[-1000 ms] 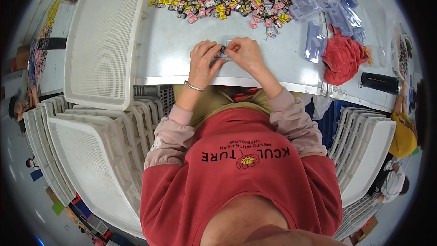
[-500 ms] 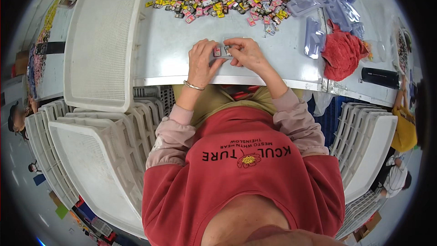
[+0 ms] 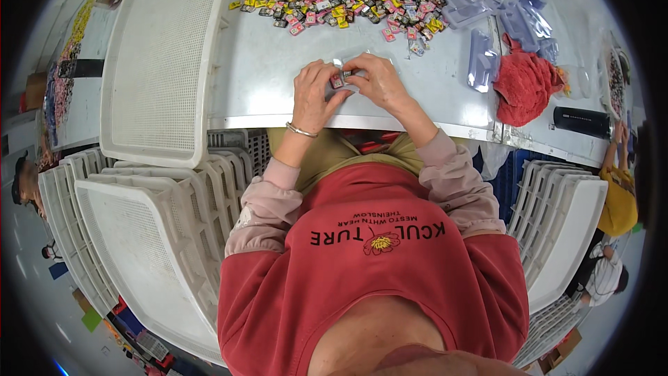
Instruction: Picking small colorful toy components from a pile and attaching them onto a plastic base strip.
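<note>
Near the table's front edge my two hands meet. My left hand (image 3: 313,94) is curled, thumb and fingers closed around the left side of a clear plastic tray (image 3: 338,63), whose outline is mostly hidden by the hands and hard to make out. A small flat pink-and-dark piece (image 3: 337,81) lies by its fingertips. From the other side my right hand (image 3: 380,83) pinches a small dark piece (image 3: 348,74) beside the pink one. Beyond the hands spreads a big heap of small pink, yellow and black pieces (image 3: 341,0).
Clear plastic trays (image 3: 481,60), a red cloth (image 3: 525,87) and a black cylinder (image 3: 582,120) lie on the right. A white mesh tray (image 3: 156,63) stands at the left; stacked white trays (image 3: 139,230) flank me. Other people (image 3: 616,202) are farther off.
Both hands have shifted slightly to the right and closer together. The pink piece is now tilted, and the right fingers have drawn the dark piece closer against it.
</note>
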{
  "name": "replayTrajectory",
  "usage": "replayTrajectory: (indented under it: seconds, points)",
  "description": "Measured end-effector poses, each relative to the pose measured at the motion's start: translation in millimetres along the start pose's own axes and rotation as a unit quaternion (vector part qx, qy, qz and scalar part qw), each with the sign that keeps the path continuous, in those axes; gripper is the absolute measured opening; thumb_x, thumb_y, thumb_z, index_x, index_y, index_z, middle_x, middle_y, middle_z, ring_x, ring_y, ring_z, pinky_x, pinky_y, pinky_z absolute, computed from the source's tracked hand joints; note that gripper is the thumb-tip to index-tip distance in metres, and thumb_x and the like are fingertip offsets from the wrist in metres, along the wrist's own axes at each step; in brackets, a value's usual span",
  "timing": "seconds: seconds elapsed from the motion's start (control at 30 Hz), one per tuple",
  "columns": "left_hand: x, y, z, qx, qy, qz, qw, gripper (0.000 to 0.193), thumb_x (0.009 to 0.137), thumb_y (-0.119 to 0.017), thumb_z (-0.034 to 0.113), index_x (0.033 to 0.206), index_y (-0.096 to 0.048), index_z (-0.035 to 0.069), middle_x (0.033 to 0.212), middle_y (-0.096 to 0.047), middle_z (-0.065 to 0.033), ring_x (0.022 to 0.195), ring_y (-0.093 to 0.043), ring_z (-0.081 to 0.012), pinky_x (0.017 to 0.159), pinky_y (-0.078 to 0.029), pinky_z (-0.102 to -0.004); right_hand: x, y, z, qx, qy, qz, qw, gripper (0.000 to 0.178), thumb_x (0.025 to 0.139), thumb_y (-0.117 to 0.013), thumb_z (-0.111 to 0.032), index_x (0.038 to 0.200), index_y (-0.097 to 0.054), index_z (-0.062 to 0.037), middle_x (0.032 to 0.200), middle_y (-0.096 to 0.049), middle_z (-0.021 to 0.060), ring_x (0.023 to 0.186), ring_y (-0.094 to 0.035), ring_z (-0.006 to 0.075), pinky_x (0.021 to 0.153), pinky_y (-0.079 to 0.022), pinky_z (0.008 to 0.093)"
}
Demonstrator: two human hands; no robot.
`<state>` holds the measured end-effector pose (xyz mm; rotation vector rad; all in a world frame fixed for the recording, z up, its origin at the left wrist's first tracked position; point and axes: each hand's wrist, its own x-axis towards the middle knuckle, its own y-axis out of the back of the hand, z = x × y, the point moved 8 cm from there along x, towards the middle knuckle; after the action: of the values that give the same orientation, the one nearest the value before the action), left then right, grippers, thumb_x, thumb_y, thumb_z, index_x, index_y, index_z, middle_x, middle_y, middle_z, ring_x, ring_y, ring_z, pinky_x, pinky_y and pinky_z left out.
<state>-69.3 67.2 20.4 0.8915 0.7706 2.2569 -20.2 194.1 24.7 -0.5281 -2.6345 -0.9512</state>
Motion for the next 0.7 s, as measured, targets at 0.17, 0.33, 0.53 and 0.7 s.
replayTrajectory:
  seconds: [0.17,0.33,0.53,0.7]
  points:
    - [-3,1,-1,0.004,-0.013,0.013,1.0,0.053,0.063,-0.082,0.021,0.11,-0.06,0.008,0.11,-0.061,-0.0109,0.112,-0.053,-0.0337,0.092,-0.039,-0.043,0,-14,10,0.072,-0.124,-0.096,0.985,0.017,0.075,-0.07,-0.005,0.092,-0.067,-0.0023,0.078,-0.068,0.0153,0.072,-0.067,0.0293,0.067,-0.052,0.038]
    - [-4,0,-7,-0.017,0.008,0.018,1.0,0.056,0.062,-0.082,0.022,0.111,-0.059,0.007,0.107,-0.062,-0.0122,0.111,-0.053,-0.0349,0.093,-0.039,-0.0442,6,-19,16,0.065,-0.182,-0.109,0.975,0.012,0.076,-0.068,-0.007,0.087,-0.069,-0.0032,0.078,-0.068,0.0149,0.073,-0.067,0.0306,0.067,-0.052,0.0387]
    - [-1,2,-3,-0.013,0.001,0.01,1.0,0.055,0.062,-0.082,0.021,0.109,-0.059,0.006,0.106,-0.062,-0.0117,0.112,-0.053,-0.0355,0.093,-0.039,-0.0441,12,-19,10,-0.063,-0.101,-0.106,0.987,0.008,0.076,-0.066,-0.008,0.081,-0.068,-0.0023,0.074,-0.067,0.0165,0.071,-0.066,0.0338,0.065,-0.051,0.0406]
    - [-1,1,-3,-0.011,-0.004,0.001,1.0,0.051,0.063,-0.081,0.019,0.107,-0.059,0.006,0.106,-0.062,-0.0107,0.112,-0.053,-0.0353,0.093,-0.039,-0.0434,8,-14,11,-0.057,-0.105,-0.06,0.991,0.008,0.077,-0.066,-0.007,0.082,-0.068,-0.002,0.074,-0.066,0.0152,0.068,-0.064,0.0328,0.062,-0.05,0.0398]
